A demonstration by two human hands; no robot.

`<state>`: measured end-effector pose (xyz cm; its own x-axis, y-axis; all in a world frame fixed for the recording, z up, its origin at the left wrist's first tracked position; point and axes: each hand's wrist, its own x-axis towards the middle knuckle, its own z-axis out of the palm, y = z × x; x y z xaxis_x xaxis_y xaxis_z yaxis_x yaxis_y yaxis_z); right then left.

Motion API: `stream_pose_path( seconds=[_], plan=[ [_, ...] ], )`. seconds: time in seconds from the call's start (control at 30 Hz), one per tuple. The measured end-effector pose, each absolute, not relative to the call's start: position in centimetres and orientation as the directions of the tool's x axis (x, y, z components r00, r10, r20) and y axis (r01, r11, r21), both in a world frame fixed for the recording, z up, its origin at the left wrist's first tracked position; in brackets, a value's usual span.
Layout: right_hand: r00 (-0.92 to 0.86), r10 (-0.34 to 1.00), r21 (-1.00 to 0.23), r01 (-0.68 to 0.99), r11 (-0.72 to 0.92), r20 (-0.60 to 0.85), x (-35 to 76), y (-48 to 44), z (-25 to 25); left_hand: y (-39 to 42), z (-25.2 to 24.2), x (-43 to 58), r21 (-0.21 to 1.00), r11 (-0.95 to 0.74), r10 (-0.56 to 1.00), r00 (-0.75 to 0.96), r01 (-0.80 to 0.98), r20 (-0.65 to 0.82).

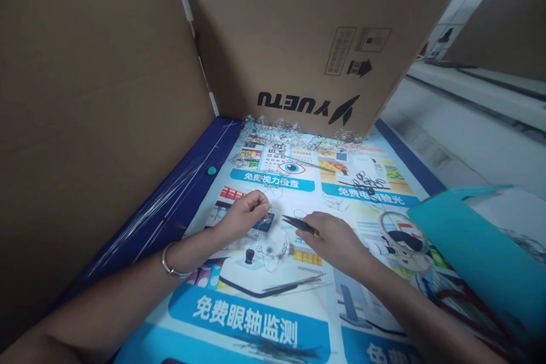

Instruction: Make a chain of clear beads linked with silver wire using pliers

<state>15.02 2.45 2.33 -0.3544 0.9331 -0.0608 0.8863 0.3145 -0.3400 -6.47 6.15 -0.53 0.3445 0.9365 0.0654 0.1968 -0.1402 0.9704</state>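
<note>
In the middle of the printed sheet, my left hand (251, 210) is closed in a pinch on a thin wire piece (286, 245). Its wire curves down into a loose loop with small clear bits along it. My right hand (330, 236) is wrapped round small pliers (298, 224) with dark, pointed jaws and a bit of yellow at the grip. The plier tips point left toward my left fingertips, a short gap apart from them. Whether the jaws are fully closed is too small to tell.
Cardboard panels (298, 23) stand at the back and left. Clear wire pieces (279, 128) line the back edge, with dark wire loops (367, 185) to their right. Cut wires (294, 284) lie in front. A teal box (478, 256) stands at right; a green bit (212, 170) lies left.
</note>
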Motion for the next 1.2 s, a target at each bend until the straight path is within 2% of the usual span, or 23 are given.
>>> stream_pose_path(
  seconds=[0.1,0.17,0.3,0.4,0.63,0.9,1.07,1.2],
  plan=[
    [-0.344,0.937,-0.319,0.896,0.309,-0.059,15.2,2.6,2.4,6.2,-0.5,-6.5,0.967,-0.151,0.947,0.310,0.205,0.082],
    [-0.327,0.944,-0.255,0.918,0.304,-0.052,15.7,2.8,2.9,6.2,-0.5,-6.6,0.964,-0.157,0.955,0.282,0.215,0.093],
    [-0.306,0.949,0.033,0.951,0.309,-0.072,17.5,3.3,4.2,6.2,-0.5,-6.6,0.923,-0.203,0.952,0.286,0.328,0.108],
    [-0.264,0.952,0.151,0.946,0.287,-0.156,18.7,3.5,5.1,6.1,-0.6,-6.6,0.848,-0.274,0.935,0.333,0.454,0.124],
    [-0.279,0.929,0.172,0.930,0.324,-0.245,19.1,3.3,5.6,5.8,-0.9,-6.4,0.738,-0.363,0.907,0.396,0.569,0.141],
    [-0.241,0.955,0.235,0.932,0.277,-0.174,18.6,3.4,5.4,5.3,-0.8,-6.2,0.665,-0.399,0.891,0.437,0.631,0.120],
    [-0.244,0.948,0.225,0.931,0.288,-0.207,18.5,3.5,4.5,5.3,-0.8,-6.3,0.651,-0.403,0.892,0.435,0.643,0.123],
    [-0.239,0.956,0.221,0.936,0.273,-0.171,18.4,3.5,3.9,5.4,-0.9,-6.3,0.686,-0.389,0.896,0.426,0.615,0.126]
  ],
)
